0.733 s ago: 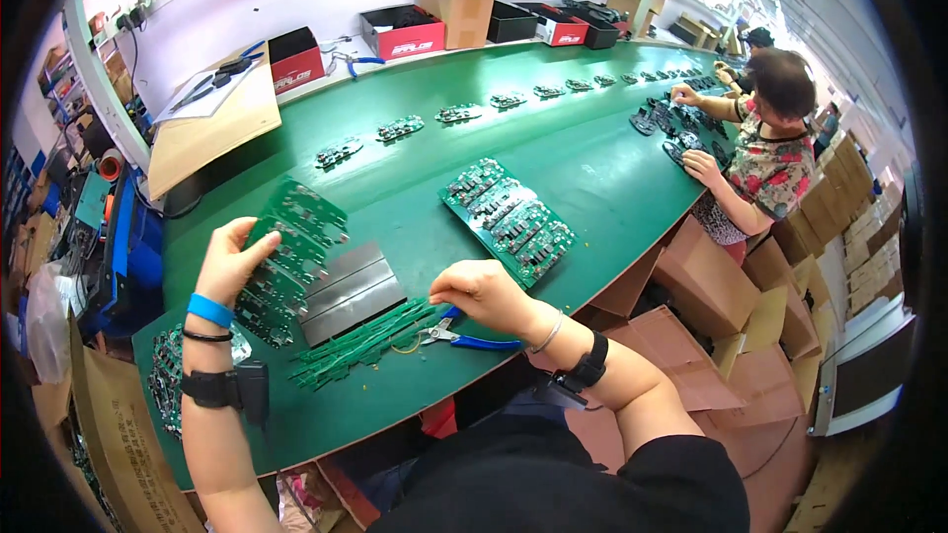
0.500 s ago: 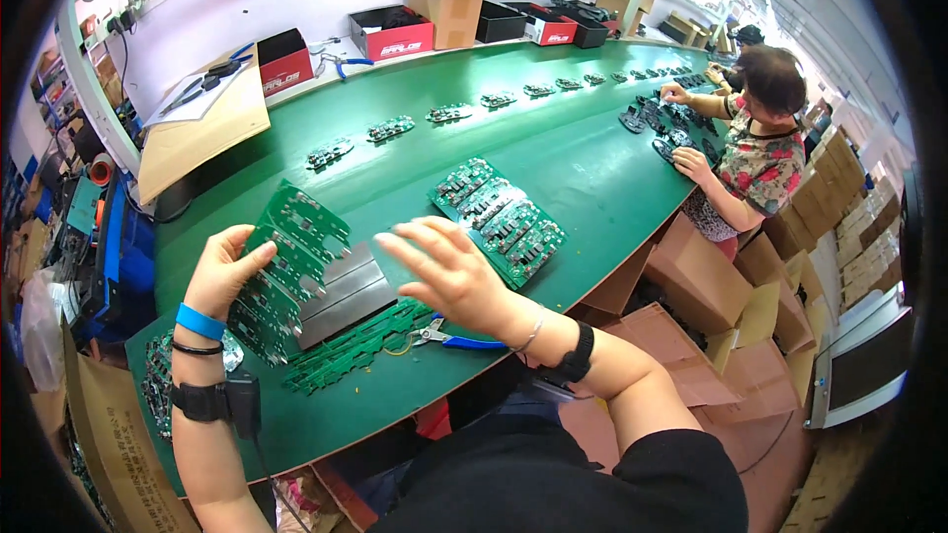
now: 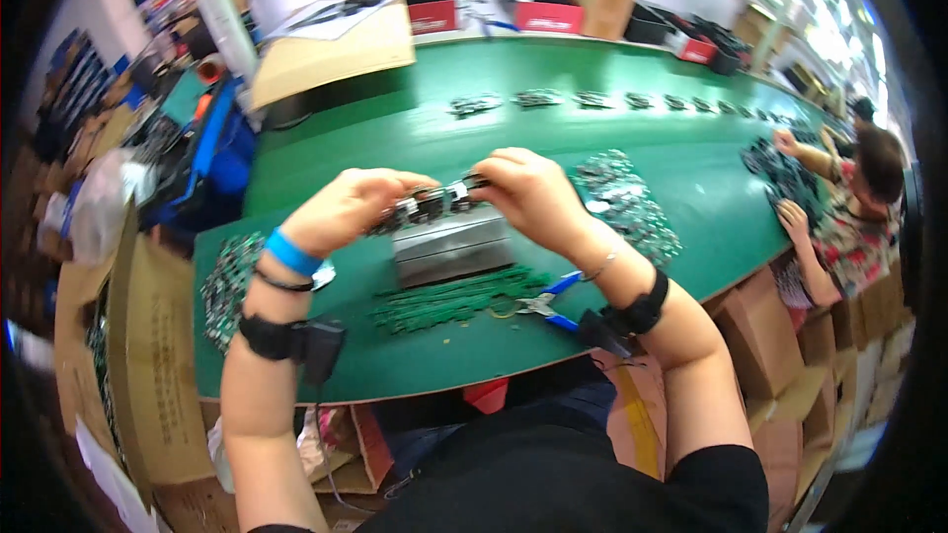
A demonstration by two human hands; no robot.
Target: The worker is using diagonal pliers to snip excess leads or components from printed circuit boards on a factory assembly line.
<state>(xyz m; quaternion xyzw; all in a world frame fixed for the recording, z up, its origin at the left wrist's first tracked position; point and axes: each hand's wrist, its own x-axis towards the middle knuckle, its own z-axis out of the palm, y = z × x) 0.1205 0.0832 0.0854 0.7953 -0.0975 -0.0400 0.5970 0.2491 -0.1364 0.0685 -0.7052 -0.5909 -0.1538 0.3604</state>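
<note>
Both hands grip a circuit board panel (image 3: 431,203), seen nearly edge-on and somewhat blurred, with components showing. My left hand (image 3: 348,207) pinches its left end, and my right hand (image 3: 531,195) its right end. The panel is just above the far edge of a grey grooved metal block (image 3: 454,249); I cannot tell whether they touch. In front of the block lies a bundle of thin green board strips (image 3: 459,299). Blue-handled cutters (image 3: 549,302) rest by the strips, below my right forearm. A stack of populated board panels (image 3: 628,205) lies right of my right hand.
A pile of small boards (image 3: 229,286) sits at the table's left edge. Separate boards (image 3: 538,98) form a row along the back. A co-worker (image 3: 859,202) handles black parts (image 3: 780,176) at the right. Cardboard boxes (image 3: 148,355) stand beside the table.
The panel has tilted from upright on the left to nearly edge-on over the block. My right hand, open before, has closed on its right end. The view has swung left.
</note>
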